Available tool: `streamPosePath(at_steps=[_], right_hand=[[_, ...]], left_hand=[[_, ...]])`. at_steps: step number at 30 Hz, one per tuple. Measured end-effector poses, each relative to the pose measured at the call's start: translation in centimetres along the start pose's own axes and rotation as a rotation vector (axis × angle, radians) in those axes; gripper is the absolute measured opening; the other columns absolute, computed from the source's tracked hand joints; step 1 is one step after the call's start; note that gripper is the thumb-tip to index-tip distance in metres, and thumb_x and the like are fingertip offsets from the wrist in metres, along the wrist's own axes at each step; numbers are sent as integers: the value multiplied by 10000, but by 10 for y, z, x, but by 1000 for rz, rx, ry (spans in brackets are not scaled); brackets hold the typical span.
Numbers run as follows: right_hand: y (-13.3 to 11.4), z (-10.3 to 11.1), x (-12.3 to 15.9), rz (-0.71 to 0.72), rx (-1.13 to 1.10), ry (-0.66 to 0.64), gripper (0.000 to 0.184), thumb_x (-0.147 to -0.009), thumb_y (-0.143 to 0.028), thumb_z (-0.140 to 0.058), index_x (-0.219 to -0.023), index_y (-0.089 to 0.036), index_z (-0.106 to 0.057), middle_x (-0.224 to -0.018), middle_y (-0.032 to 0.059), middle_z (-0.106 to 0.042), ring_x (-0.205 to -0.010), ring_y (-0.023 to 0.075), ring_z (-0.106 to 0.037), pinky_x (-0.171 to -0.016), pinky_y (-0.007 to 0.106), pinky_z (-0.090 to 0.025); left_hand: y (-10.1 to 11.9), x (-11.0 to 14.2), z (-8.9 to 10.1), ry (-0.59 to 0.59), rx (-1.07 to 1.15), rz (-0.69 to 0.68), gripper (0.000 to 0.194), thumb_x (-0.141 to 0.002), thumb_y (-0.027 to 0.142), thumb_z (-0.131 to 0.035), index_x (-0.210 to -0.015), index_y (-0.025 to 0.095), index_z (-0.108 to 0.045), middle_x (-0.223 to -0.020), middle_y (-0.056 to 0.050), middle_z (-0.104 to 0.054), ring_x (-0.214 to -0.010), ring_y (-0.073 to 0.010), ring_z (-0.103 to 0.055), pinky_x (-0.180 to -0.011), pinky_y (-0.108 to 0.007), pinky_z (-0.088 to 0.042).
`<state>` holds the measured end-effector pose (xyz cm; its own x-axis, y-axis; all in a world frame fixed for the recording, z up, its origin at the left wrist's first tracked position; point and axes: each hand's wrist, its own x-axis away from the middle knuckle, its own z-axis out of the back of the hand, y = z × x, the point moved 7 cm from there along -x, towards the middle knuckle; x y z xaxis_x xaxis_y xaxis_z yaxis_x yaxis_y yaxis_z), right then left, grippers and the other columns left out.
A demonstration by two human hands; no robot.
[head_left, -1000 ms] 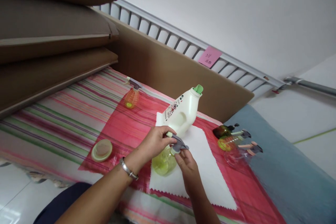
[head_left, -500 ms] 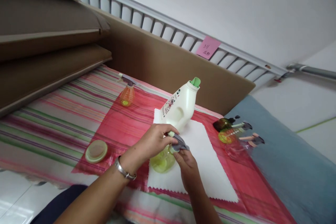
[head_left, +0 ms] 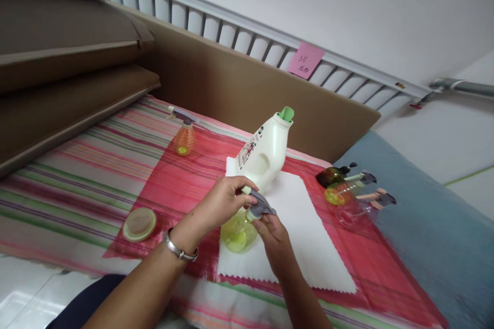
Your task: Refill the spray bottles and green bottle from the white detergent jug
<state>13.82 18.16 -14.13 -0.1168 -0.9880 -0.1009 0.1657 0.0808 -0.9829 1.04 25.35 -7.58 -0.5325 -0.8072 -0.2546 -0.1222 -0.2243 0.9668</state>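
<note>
A round, clear yellow-green spray bottle (head_left: 238, 234) stands on a white cloth (head_left: 304, 231) with zigzag edges. My left hand (head_left: 226, 198) pinches the pale green nozzle end of the grey spray head (head_left: 259, 207). My right hand (head_left: 273, 239) has its fingers closed around the collar of that head, where it meets the bottle neck. Some fingertips are hidden behind the head. Just behind my hands a white jug (head_left: 266, 154) with a green spout (head_left: 286, 114) stands on the same cloth.
An orange spray bottle (head_left: 184, 140) stands at the back left. A round pale green lid (head_left: 139, 224) lies at the front left. Several bottles, including a dark brown one (head_left: 329, 177), lie at the right. Brown cushions (head_left: 69, 25) are stacked left; a brown board (head_left: 231, 90) rises behind.
The view has shifted slightly. My left hand and the spray head have moved a little, and the head's collar shows more clearly. Both hands still hold it.
</note>
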Motion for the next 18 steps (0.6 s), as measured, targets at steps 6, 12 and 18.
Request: streamPosePath(at_steps=[6, 12, 18], right_hand=[[1, 0, 1, -9, 50, 9, 318, -806, -343, -608, -1108, -273, -534, -1063, 6, -654, -1040, 214, -573, -901, 357, -440], [-9, -1, -1, 23, 144, -40, 278, -824, -361, -570, -1084, -263, -579, -1103, 20, -644, -1072, 226, -555, -920, 365, -431], [-8, 1, -4, 34, 225, -51, 235, -831, -372, -544, -1019, -253, -621, -1044, 27, -658, -1023, 235, -576, -902, 375, -438]], left_hand=[[16, 8, 2, -19, -162, -68, 120, -735, 136, -640, -847, 169, -670, -764, -6, -699, -732, -141, -630, -682, -220, -471], [14, 8, 2, -9, -172, -43, 138, -740, 134, -634, -872, 154, -666, -750, -13, -692, -718, -145, -622, -678, -226, -469], [14, 7, 3, -4, -196, -28, 142, -726, 123, -640, -863, 143, -675, -755, -22, -690, -733, -149, -613, -670, -221, -457]])
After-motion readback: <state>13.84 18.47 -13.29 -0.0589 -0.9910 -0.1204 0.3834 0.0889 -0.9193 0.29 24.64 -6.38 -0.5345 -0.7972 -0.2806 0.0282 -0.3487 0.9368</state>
